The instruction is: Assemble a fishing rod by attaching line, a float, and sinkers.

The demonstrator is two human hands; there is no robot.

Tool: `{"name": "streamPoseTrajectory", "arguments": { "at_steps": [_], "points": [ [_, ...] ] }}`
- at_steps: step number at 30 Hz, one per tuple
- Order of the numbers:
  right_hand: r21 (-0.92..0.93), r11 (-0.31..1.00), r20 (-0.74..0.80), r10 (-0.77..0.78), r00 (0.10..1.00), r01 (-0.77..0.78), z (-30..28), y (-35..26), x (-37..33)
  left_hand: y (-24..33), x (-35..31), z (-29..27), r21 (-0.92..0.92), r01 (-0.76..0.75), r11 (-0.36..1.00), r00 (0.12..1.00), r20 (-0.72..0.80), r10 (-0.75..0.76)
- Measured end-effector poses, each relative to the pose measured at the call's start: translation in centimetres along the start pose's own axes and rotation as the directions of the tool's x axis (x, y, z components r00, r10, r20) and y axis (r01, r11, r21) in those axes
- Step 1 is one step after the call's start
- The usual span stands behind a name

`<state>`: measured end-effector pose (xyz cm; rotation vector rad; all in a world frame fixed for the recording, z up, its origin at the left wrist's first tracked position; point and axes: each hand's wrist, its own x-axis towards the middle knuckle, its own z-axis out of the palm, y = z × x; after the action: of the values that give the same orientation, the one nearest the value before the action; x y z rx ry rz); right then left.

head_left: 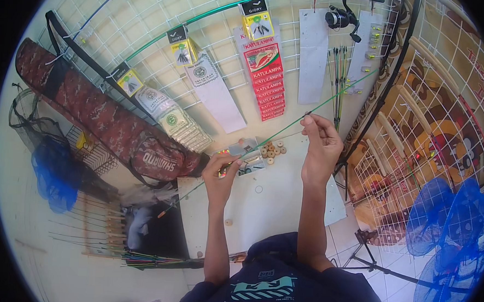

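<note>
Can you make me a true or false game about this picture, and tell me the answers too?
1. The left hand holds a thin green rod. True.
2. The right hand is lower in the picture than the left. False: it is higher.
3. Tan round pieces lie on the white table. True.
4. The nets at the far right are red. False: they are blue.
5. A black reel shows near the top. True.

Hidden by left hand [218, 180]: stretch of green rod [273, 137]. Too small to tell: dark bit [307, 114] at fingertips of right hand [322, 147], contents of box [248, 145] near far edge of bench [280, 207]. Behind dark shirt [300, 288]: part of bench's near edge.
</note>
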<state>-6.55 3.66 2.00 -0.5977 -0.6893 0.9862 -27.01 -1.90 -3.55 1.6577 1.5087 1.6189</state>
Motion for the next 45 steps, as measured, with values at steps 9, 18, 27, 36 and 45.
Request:
{"name": "streamPoseTrajectory", "arguments": {
  "at_steps": [9, 18, 27, 36, 45],
  "points": [
    [-0.043, 0.999, 0.000, 0.013, 1.000, -0.013, 0.0, -0.2, 0.5, 0.8, 0.0, 0.9, 0.148, -0.113, 0.982, 0.989, -0.083, 0.126],
    [-0.059, 0.997, 0.049, 0.059, 0.997, -0.056, -0.8, 0.0, 1.3, 0.4, -0.2, 1.0, 0.167, -0.127, 0.978, 0.987, -0.073, 0.141],
    [0.014, 0.990, 0.371, 0.124, 0.920, -0.139, -3.2, 0.3, 3.4, -0.1, -0.2, 1.0, 0.205, -0.183, 0.962, 0.977, -0.067, 0.200],
    [-0.117, 0.992, 0.428, 0.092, 0.899, -0.046, -3.2, -0.3, 3.4, -0.3, -0.4, 0.6, 0.192, -0.137, 0.972, 0.991, 0.015, 0.136],
    [-0.091, 0.996, 0.388, 0.057, 0.920, -0.024, -2.1, 0.6, 2.6, -0.9, -0.2, 0.9, 0.156, -0.158, 0.975, 0.985, -0.048, 0.167]
  ]
}}
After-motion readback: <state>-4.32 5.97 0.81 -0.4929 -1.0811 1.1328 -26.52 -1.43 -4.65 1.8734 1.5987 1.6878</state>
